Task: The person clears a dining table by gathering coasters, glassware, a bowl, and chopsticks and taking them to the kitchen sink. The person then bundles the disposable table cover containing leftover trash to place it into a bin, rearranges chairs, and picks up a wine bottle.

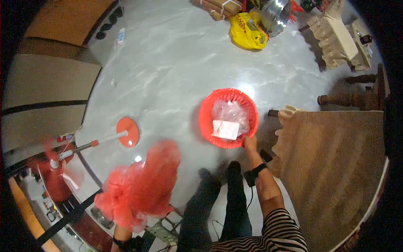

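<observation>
My right hand (250, 143) grips the near right rim of a round red basket (206, 122), its fingers closed over the edge. Inside the basket lie a crumpled clear plastic bag (231, 110) and a white box or folded paper (226, 129). At the lower left, my left hand (122, 232) carries a red plastic bag (136, 191), which is puffed out and smeared by motion. The bag hides most of that hand's fingers. It hangs to the left of the basket, apart from it.
A standing fan (127, 132) with a round orange base is to the left. A yellow plastic bag (247, 35) and a shiny metal container (275, 17) stand at the far side. To the right is a cloth-covered table (331, 168). The marbled floor (168, 75) lies between.
</observation>
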Demonstrator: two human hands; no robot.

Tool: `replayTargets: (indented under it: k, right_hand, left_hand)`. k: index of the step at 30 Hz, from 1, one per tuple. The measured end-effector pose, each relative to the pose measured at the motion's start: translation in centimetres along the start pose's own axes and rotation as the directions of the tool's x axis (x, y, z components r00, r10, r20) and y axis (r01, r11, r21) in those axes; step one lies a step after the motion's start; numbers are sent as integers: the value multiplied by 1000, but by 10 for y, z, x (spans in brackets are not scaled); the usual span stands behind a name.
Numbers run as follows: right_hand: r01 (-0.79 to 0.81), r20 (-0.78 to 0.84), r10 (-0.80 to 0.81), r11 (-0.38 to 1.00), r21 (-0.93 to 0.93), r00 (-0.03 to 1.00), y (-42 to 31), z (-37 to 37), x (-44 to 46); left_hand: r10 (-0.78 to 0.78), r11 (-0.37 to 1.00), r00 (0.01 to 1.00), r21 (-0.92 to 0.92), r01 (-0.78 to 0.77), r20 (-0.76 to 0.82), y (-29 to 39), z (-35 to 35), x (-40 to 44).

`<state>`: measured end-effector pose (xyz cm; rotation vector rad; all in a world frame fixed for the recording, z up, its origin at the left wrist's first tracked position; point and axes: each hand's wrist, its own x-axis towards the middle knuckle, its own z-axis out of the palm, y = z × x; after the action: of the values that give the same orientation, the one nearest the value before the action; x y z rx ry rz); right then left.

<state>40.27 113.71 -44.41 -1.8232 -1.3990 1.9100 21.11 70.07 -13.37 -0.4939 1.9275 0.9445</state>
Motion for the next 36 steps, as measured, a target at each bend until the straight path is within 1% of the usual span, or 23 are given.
replayTargets:
  k: [2, 4, 5, 8, 9, 12, 15, 17, 21, 24, 25, 27, 28, 29, 30, 32, 33, 34, 35, 36]
  right_hand:
    - [-14, 31, 13, 1000, 20, 999, 14, 18, -42]
    - [-127, 126, 126, 992, 6, 984, 0, 31, -102]
    - [-173, 171, 170, 985, -2, 970, -14, 39, -127]
    - [-163, 186, 161, 987, -1, 969, -78, 51, -208]
    - [-203, 210, 197, 979, 5, 958, -88, 52, -220]
    - [-234, 307, 218, 972, 18, 927, -120, 45, -244]
    - [-157, 209, 107, 958, 241, 972, -185, 55, -274]
    - [-136, 205, 91, 967, 217, 974, -192, 51, -262]
    - [-121, 161, 94, 978, 168, 982, -244, 56, -238]
    - [-68, 260, 16, 979, 191, 966, -287, 69, -202]
    - [-81, 264, 6, 958, 275, 964, -299, 76, -201]
    - [-59, 255, -59, 900, 432, 965, -347, 91, -185]
    - [-29, 229, -98, 868, 496, 968, -363, 98, -173]
    - [-2, 201, -132, 832, 555, 971, -375, 104, -163]
    - [22, 173, -159, 793, 608, 972, -384, 108, -153]
    - [-13, 205, -147, 783, 621, 968, -392, 109, -123]
    - [-26, 217, -144, 776, 630, 966, -398, 106, -108]
    - [-68, 220, -95, 772, 632, 971, -406, 102, -94]
    - [-109, 225, -49, 763, 638, 973, -414, 99, -82]
    - [-153, 232, -1, 749, 645, 973, -423, 99, -73]
  left_hand:
    - [44, 999, 998, -30, -43, 34, 10, 0, -11]
    - [95, 993, 992, -71, -89, 81, 24, -1, -21]
    - [130, 988, 985, -97, -120, 111, 32, 2, -23]
    - [240, 963, 950, -171, -208, 198, 65, 12, -31]
    - [278, 952, 933, -196, -236, 229, 78, 16, -34]
    - [380, 913, 870, -276, -300, 314, 118, 31, -43]
    - [464, 874, 798, -344, -342, 385, 163, 42, -49]
    - [494, 858, 762, -379, -347, 419, 190, 47, -51]
    - [528, 834, 707, -445, -326, 471, 240, 69, -37]
    - [533, 829, 680, -474, -297, 504, 264, 103, 10]
    - [521, 835, 683, -473, -282, 513, 263, 116, 35]
    - [507, 841, 672, -480, -249, 540, 264, 150, 94]
    - [501, 842, 664, -489, -228, 555, 283, 165, 99]
    - [482, 868, 654, -420, -264, 584, 296, 170, 104]
    - [456, 889, 648, -349, -297, 610, 340, 173, 70]
    - [400, 916, 496, -310, -257, 771, 444, 162, -5]
    - [386, 920, 486, -289, -266, 784, 470, 163, -10]
    - [397, 911, 495, -268, -312, 773, 486, 162, -2]
    - [426, 889, 534, -228, -397, 731, 498, 164, 16]
    - [484, 824, 602, -101, -557, 635, 499, 170, 50]
